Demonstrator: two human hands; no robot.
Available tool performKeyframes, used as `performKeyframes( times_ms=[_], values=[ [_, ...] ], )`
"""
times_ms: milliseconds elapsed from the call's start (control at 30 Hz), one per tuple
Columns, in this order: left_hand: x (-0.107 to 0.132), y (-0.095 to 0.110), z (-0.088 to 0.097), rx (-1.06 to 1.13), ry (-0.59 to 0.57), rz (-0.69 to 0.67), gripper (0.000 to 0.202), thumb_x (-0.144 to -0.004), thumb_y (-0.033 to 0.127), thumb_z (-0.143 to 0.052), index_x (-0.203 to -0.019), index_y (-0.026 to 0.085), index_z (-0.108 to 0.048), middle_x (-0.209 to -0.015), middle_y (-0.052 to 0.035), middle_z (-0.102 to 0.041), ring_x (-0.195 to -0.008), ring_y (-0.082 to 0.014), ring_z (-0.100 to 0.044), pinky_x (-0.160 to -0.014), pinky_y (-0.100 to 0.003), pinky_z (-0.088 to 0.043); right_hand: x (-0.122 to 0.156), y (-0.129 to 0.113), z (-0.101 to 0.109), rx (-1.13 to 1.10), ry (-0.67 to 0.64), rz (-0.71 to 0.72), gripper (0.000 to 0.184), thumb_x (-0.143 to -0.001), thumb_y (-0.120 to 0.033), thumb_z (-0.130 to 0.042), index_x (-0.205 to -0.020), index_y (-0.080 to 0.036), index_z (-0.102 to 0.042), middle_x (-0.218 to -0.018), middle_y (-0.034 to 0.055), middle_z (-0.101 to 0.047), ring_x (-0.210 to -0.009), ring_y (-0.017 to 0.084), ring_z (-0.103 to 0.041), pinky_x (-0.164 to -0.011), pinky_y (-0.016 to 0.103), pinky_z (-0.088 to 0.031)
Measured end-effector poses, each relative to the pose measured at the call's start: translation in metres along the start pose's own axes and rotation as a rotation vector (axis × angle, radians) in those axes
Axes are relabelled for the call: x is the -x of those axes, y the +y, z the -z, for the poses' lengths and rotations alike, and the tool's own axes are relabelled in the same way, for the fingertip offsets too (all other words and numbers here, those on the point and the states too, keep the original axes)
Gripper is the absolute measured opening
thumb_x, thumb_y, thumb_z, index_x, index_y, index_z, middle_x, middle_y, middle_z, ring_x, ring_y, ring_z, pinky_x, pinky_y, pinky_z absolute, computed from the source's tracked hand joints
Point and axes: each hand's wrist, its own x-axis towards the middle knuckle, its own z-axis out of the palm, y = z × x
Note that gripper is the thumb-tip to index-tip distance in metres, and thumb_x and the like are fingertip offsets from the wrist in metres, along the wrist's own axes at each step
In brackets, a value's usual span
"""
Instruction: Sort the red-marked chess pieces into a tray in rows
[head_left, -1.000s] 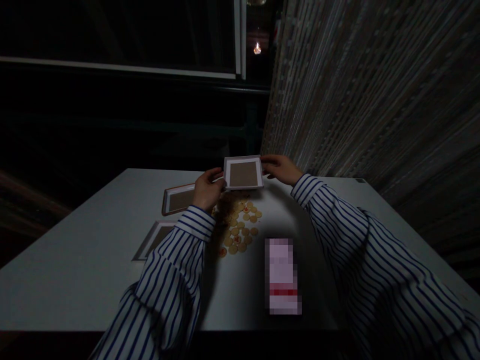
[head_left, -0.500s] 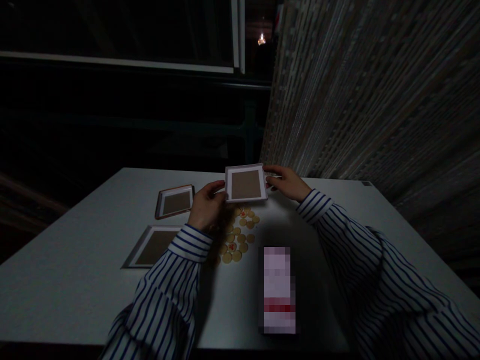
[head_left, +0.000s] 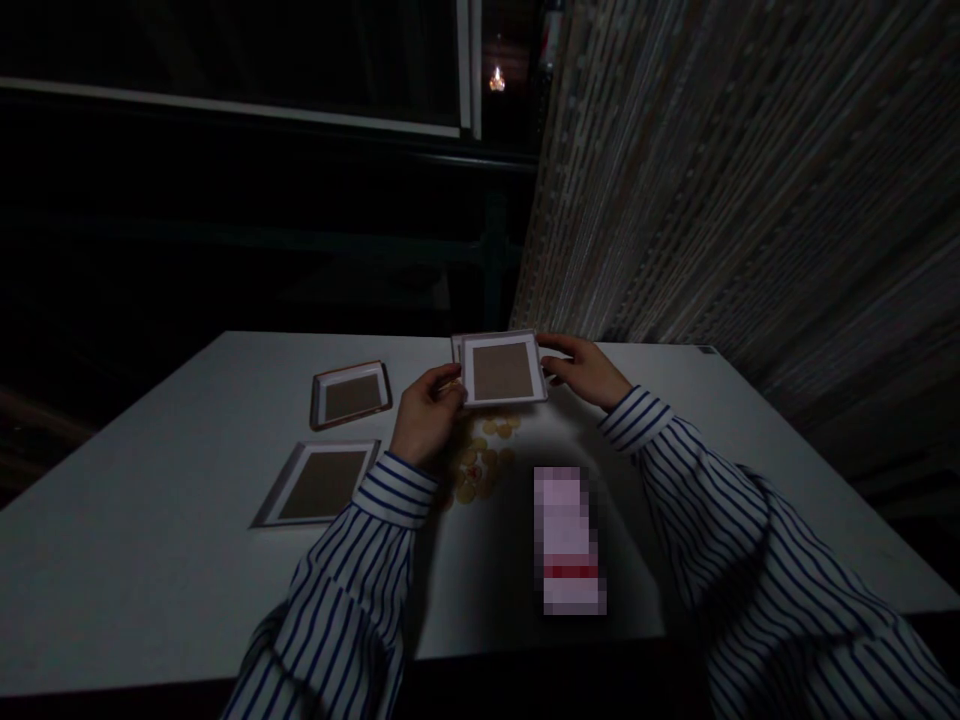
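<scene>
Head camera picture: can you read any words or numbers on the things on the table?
No text can be read.
Pink and white packet with a red band: blurred into blocks, unreadable.
Yellow discs: too small and dim to show any marks.
White-rimmed tray held by the left hand and right hand: plain brown inside, no writing.
Near tray and far tray: no writing.

1. Very dim; background near black.
2. Soft light from above on the white table [head_left: 150,560]; a small lamp [head_left: 496,78] glows far off.
3. The frame [head_left: 502,371] and sleeves [head_left: 390,490] shadow the coins [head_left: 480,465].
4. Edges bend outward.
</scene>
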Motion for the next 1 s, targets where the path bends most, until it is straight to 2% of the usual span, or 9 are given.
performKeyframes(
  times_ms=[200,367,533,700,900,1000],
  values=[
    [0.006,-0.006,-0.011,0.042,-0.043,-0.008,0.037,-0.067,0.020,-0.061,-0.104,0.013,-0.060,-0.101,-0.0080,-0.066,-0.095,-0.0187,-0.061,-0.090,-0.034,-0.045,0.017,0.007,0.009,0.017,0.041,-0.006,0.044,-0.077,-0.014,-0.050,-0.120,-0.016,-0.053,-0.124,0.0094,-0.055,-0.074,0.012,-0.061,-0.057,0.022,-0.051],
    [0.018,-0.003,-0.024,0.065,-0.074,-0.018,0.035,-0.070,0.020,-0.058,-0.104,0.013,-0.059,-0.103,-0.0086,-0.066,-0.096,-0.0191,-0.061,-0.090,-0.034,-0.046,0.027,0.014,0.018,0.014,0.042,0.004,0.045,-0.076,-0.016,-0.051,-0.121,-0.016,-0.051,-0.128,0.0096,-0.052,-0.079,0.013,-0.062,-0.057,0.021,-0.051],
    [0.029,-0.001,-0.036,0.060,-0.063,0.004,0.030,-0.071,0.016,-0.056,-0.101,0.015,-0.060,-0.103,-0.0069,-0.066,-0.098,-0.0175,-0.060,-0.091,-0.032,-0.045,0.033,0.027,0.025,-0.022,0.032,0.008,0.046,-0.075,-0.016,-0.051,-0.121,-0.017,-0.051,-0.130,0.0090,-0.050,-0.079,0.013,-0.062,-0.057,0.021,-0.051],
    [0.032,-0.008,-0.045,0.033,-0.084,0.022,0.033,-0.071,0.020,-0.057,-0.103,0.014,-0.059,-0.102,-0.0078,-0.066,-0.096,-0.0179,-0.061,-0.090,-0.033,-0.046,0.037,0.041,0.027,-0.077,0.051,-0.036,0.046,-0.075,-0.016,-0.052,-0.120,-0.019,-0.052,-0.131,0.0079,-0.048,-0.075,0.011,-0.063,-0.057,0.021,-0.052],
    [0.031,-0.019,-0.057,0.028,-0.128,0.051,0.036,-0.071,0.024,-0.057,-0.105,0.012,-0.060,-0.101,-0.0094,-0.066,-0.094,-0.0183,-0.061,-0.088,-0.033,-0.046,0.043,0.056,0.029,-0.108,0.101,-0.074,0.044,-0.073,-0.016,-0.053,-0.118,-0.020,-0.054,-0.128,0.0067,-0.052,-0.071,0.011,-0.062,-0.056,0.022,-0.052],
    [0.031,-0.023,-0.062,-0.003,-0.148,0.069,0.039,-0.070,0.026,-0.057,-0.107,0.012,-0.060,-0.097,-0.0094,-0.067,-0.089,-0.0183,-0.062,-0.082,-0.032,-0.048,0.044,0.064,0.030,-0.104,0.118,-0.076,0.044,-0.073,-0.017,-0.053,-0.117,-0.019,-0.054,-0.123,0.0071,-0.055,-0.070,0.012,-0.061,-0.056,0.024,-0.052]
  ],
)
